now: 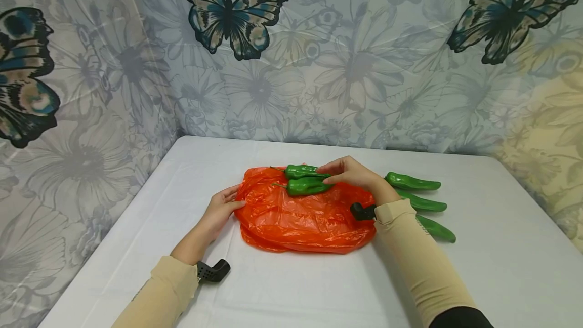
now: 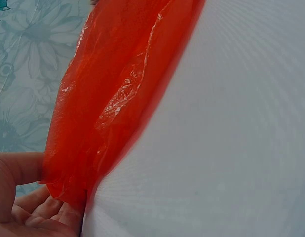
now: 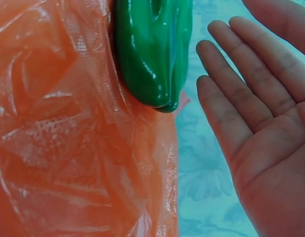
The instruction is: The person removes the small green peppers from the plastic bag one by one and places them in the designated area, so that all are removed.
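At least five green peppers, one red bag, two grips, one table

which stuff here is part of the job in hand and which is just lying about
Likely the job:
red bag, pinched by the left hand
two green peppers on the bag
three peppers to the right

Just surroundings:
white table
butterfly backdrop

From the head, 1 view looks forward and down over the table; 2 more, close in at the wrists, face the left hand and right hand. All 3 share the red bag.
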Tool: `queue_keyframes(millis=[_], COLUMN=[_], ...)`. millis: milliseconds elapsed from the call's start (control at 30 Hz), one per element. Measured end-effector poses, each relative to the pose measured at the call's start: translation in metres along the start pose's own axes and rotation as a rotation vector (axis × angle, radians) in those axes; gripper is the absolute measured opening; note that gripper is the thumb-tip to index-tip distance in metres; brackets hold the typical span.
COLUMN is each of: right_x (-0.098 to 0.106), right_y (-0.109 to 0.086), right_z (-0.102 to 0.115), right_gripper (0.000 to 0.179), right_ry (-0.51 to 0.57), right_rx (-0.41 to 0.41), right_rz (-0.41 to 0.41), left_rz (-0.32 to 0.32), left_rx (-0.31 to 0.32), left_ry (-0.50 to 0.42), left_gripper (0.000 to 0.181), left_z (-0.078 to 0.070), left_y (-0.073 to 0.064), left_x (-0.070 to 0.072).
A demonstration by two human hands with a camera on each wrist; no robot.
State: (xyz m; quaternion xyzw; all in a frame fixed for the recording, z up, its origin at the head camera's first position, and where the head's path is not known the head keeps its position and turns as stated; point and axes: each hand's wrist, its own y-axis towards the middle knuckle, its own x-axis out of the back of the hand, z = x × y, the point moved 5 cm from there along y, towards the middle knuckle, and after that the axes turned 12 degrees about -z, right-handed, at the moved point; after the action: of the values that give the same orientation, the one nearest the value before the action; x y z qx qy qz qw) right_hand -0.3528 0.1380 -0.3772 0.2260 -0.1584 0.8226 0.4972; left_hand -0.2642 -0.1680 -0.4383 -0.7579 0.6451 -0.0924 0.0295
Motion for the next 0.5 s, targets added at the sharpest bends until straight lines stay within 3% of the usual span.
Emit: queue_keyframes(millis=[500], right_x=[-0.0046], right_y=[-0.0006], right_z=[-0.0024], right_gripper=[0.041], right_ry=[0.017], right_rx=[0.014], right_rz=[0.017], left_rz=[0.005], left_rx=[-0.010], left_ry=[-0.007], left_gripper=[0.056], left_z=[0.0012], left_y=[0.0022], left_x=[0.0002])
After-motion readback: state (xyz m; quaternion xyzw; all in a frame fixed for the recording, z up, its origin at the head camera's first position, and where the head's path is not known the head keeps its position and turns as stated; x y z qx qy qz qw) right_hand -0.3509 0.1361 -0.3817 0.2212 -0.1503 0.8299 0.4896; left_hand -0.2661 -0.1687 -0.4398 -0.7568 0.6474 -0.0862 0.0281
